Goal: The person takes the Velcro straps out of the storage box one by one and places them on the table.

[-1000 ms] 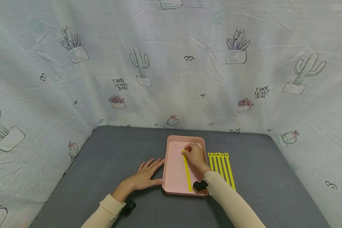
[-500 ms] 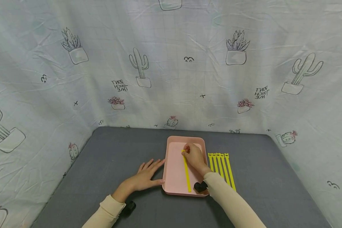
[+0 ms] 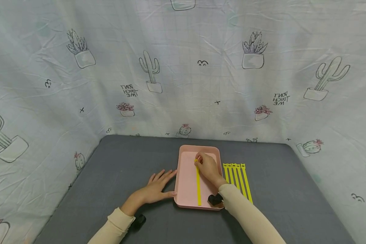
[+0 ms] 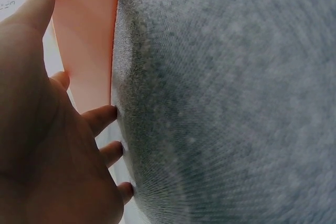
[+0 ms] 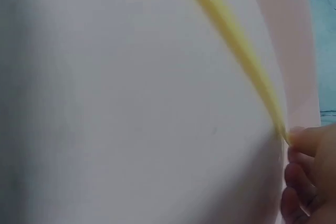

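A shallow pink tray [image 3: 186, 189] lies on the grey table in the head view. Inside it, a long yellow strap [image 3: 199, 186] runs from far to near, its far end pinched between the thumb and fingers of my right hand [image 3: 208, 169]. The right wrist view shows the same strap [image 5: 239, 40] reaching the fingertips. My left hand [image 3: 154, 189] has its fingers spread, and its thumb and fingertips touch the tray's left wall. In the left wrist view, the thumb lies against the pink wall [image 4: 86, 35].
Several yellow straps [image 3: 239, 176] with slotted heads lie side by side just right of the tray, partly covered by the right sleeve [image 3: 247, 213]. Grey table [image 3: 286, 189] extends around the tray. A patterned white curtain [image 3: 183, 74] rises behind and at both sides.
The near end of the pinched strap has swung slightly left, so it lies straighter along the tray. My right hand has hardly shifted, and the left hand stays against the tray.
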`<state>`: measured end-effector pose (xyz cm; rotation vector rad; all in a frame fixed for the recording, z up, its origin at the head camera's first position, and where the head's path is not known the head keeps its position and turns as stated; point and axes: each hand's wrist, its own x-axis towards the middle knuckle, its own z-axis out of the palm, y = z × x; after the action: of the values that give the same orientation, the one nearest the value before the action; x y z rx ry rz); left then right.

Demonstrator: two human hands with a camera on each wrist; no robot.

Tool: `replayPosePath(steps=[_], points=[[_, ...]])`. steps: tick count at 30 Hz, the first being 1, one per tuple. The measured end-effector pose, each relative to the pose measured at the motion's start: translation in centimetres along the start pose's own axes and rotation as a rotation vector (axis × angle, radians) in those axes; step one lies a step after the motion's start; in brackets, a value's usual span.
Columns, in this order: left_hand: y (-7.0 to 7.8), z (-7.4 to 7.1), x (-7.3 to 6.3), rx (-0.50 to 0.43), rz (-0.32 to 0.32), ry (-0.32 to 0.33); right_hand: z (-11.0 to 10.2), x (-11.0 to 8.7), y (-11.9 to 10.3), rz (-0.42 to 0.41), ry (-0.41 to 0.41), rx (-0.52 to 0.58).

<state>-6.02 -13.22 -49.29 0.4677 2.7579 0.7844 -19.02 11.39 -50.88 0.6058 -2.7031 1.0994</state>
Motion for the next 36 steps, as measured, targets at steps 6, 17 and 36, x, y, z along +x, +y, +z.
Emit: replayPosePath(steps=[6,17,36], points=[[0.0,0.0,0.2,-0.009,0.009,-0.006,-0.6,-0.3,-0.1,-0.008,0.058,0.146],[-0.1,-0.1,0.1,0.003,0.019,0.002,-4.7,-0.4,-0.8,0.044,0.123,0.422],[0.2,-0.1,0.1,-0.017,0.012,0.005,-17.4,-2.6,-2.9,0.096,0.209,0.516]])
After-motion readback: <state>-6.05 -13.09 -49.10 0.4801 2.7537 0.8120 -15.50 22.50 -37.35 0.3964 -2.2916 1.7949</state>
